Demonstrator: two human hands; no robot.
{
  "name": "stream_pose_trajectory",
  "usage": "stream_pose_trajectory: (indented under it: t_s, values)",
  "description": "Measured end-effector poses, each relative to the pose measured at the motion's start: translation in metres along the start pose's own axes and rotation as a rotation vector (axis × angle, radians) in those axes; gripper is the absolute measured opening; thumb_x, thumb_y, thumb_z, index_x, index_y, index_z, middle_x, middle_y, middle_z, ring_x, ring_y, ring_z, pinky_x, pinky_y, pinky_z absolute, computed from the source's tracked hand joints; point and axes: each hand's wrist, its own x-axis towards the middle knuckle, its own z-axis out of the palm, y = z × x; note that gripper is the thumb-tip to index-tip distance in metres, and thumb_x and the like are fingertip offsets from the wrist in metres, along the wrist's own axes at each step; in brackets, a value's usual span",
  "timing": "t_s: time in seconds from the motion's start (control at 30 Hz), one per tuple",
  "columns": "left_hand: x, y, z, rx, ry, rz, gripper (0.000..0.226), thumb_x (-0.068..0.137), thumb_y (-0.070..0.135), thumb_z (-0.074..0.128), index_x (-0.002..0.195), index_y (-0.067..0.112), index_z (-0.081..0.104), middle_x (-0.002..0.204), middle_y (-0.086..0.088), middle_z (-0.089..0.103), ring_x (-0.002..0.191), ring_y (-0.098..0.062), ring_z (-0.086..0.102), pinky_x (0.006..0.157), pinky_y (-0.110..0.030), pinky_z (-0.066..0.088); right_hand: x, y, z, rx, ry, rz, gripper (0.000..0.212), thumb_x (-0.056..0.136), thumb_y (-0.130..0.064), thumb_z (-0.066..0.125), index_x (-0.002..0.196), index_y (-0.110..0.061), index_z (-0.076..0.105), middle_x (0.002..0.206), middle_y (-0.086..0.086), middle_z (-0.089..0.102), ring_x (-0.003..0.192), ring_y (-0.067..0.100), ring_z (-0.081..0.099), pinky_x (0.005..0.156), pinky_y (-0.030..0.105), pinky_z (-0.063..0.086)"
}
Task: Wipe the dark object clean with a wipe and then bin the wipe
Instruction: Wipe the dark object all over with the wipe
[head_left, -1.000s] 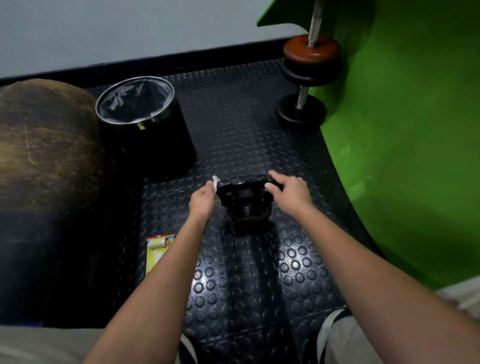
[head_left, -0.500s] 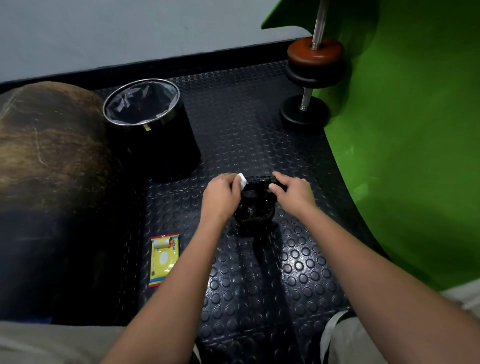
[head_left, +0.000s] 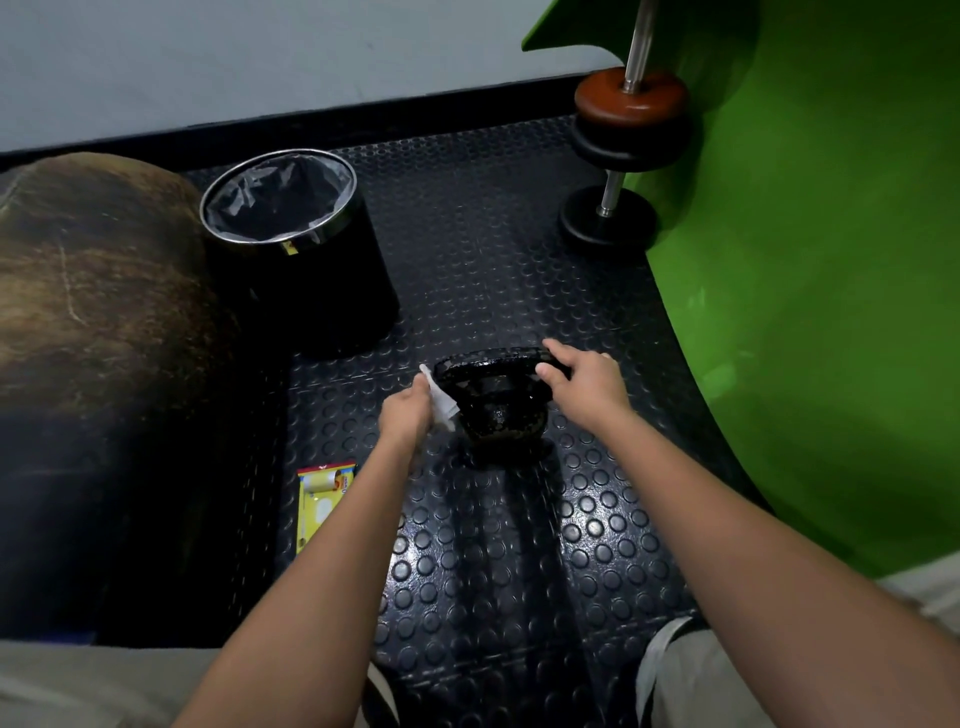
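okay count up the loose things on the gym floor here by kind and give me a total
Kettlebell: 1
Wipe: 1
Bin: 1
Wipe packet: 1
Barbell stood on end: 1
Total: 5

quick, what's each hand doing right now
Left hand: holds a white wipe against the kettlebell's left side.
Right hand: grips the right end of the kettlebell handle.
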Motion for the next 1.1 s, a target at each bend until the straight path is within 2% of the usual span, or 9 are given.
stream_pose_trajectory:
  t_s: [0.17, 0.33, 0.43, 0.57, 0.67, 0.73, 0.77, 0.9, 1.1]
  values:
    - [-0.021, 0.025, 0.003, 0.210, 0.124, 0.437, 0.055, 0.094, 0.042, 0.045, 0.047, 0.013, 0.044, 0.053, -0.005, 0.057, 0.051, -0.016, 0.046, 0.052, -0.027, 0.037, 0.000, 0.000, 0.000, 0.012, 0.002, 0.008, 0.047, 0.101, -0.034, 0.055, 0.147, -0.029, 0.049, 0.150, -0.006, 0.049, 0.148, 0.029, 0.025, 0.120, 0.042, 0.026]
    - [-0.029, 0.053, 0.015, 0.488, 0.044, 0.676, 0.036, 0.095, 0.035, 0.044, 0.077, 0.027, 0.074, 0.049, 0.005, 0.057, 0.052, -0.011, 0.054, 0.052, -0.024, 0.037, -0.001, -0.001, -0.001, 0.006, -0.002, 0.007, 0.047, 0.101, -0.034, 0.055, 0.148, -0.029, 0.048, 0.151, -0.006, 0.049, 0.148, 0.030, 0.025, 0.119, 0.042, 0.025]
    - [-0.026, 0.046, 0.017, 0.423, 0.083, 0.617, 0.047, 0.097, 0.037, 0.044, 0.054, 0.019, 0.053, 0.044, 0.007, 0.042, 0.046, -0.010, 0.041, 0.049, -0.025, 0.029, 0.000, 0.001, 0.000, 0.010, -0.005, 0.005, 0.047, 0.101, -0.035, 0.056, 0.147, -0.029, 0.049, 0.151, -0.006, 0.049, 0.148, 0.030, 0.026, 0.120, 0.042, 0.025]
    - [-0.018, 0.030, 0.010, 0.258, 0.142, 0.411, 0.053, 0.100, 0.040, 0.040, 0.053, 0.016, 0.041, 0.054, 0.002, 0.047, 0.059, -0.018, 0.048, 0.052, -0.027, 0.032, 0.001, 0.001, 0.001, 0.017, -0.005, 0.004, 0.047, 0.101, -0.035, 0.056, 0.147, -0.030, 0.049, 0.150, -0.007, 0.049, 0.148, 0.028, 0.027, 0.119, 0.040, 0.024]
    - [-0.008, 0.022, 0.006, 0.077, 0.090, 0.153, 0.045, 0.098, 0.044, 0.040, 0.081, 0.013, 0.069, 0.082, -0.006, 0.064, 0.085, -0.025, 0.058, 0.074, -0.033, 0.048, 0.000, 0.001, 0.000, 0.010, 0.000, 0.000, 0.047, 0.101, -0.034, 0.056, 0.147, -0.030, 0.049, 0.149, -0.007, 0.050, 0.146, 0.028, 0.028, 0.118, 0.040, 0.025]
    - [-0.004, 0.018, 0.004, 0.011, 0.062, 0.024, 0.048, 0.095, 0.049, 0.043, 0.107, 0.012, 0.072, 0.104, -0.008, 0.069, 0.100, -0.029, 0.062, 0.092, -0.039, 0.051, 0.000, 0.000, 0.000, 0.011, 0.003, -0.003, 0.047, 0.101, -0.034, 0.056, 0.147, -0.029, 0.049, 0.149, -0.007, 0.050, 0.146, 0.027, 0.028, 0.119, 0.038, 0.023]
    - [-0.005, 0.017, 0.004, -0.002, 0.063, 0.007, 0.048, 0.094, 0.049, 0.044, 0.106, 0.012, 0.072, 0.106, -0.008, 0.069, 0.100, -0.029, 0.062, 0.090, -0.038, 0.051, -0.001, 0.000, 0.000, 0.012, 0.003, -0.004, 0.047, 0.101, -0.034, 0.056, 0.147, -0.029, 0.049, 0.150, -0.007, 0.050, 0.147, 0.026, 0.028, 0.119, 0.037, 0.022]
    - [-0.020, 0.029, 0.008, 0.196, 0.181, 0.351, 0.048, 0.096, 0.039, 0.045, 0.054, 0.017, 0.050, 0.063, -0.004, 0.061, 0.069, -0.026, 0.056, 0.056, -0.029, 0.034, -0.003, -0.002, -0.001, 0.014, -0.001, 0.003, 0.047, 0.101, -0.034, 0.055, 0.148, -0.029, 0.048, 0.151, -0.006, 0.049, 0.148, 0.027, 0.025, 0.120, 0.037, 0.021]
    - [-0.024, 0.046, 0.013, 0.555, 0.126, 0.744, 0.043, 0.095, 0.037, 0.040, 0.059, 0.021, 0.058, 0.045, 0.003, 0.049, 0.051, -0.019, 0.051, 0.054, -0.029, 0.037, -0.005, -0.004, -0.004, 0.010, -0.001, 0.005, 0.047, 0.102, -0.034, 0.054, 0.148, -0.029, 0.048, 0.150, -0.005, 0.050, 0.147, 0.027, 0.026, 0.119, 0.038, 0.023]
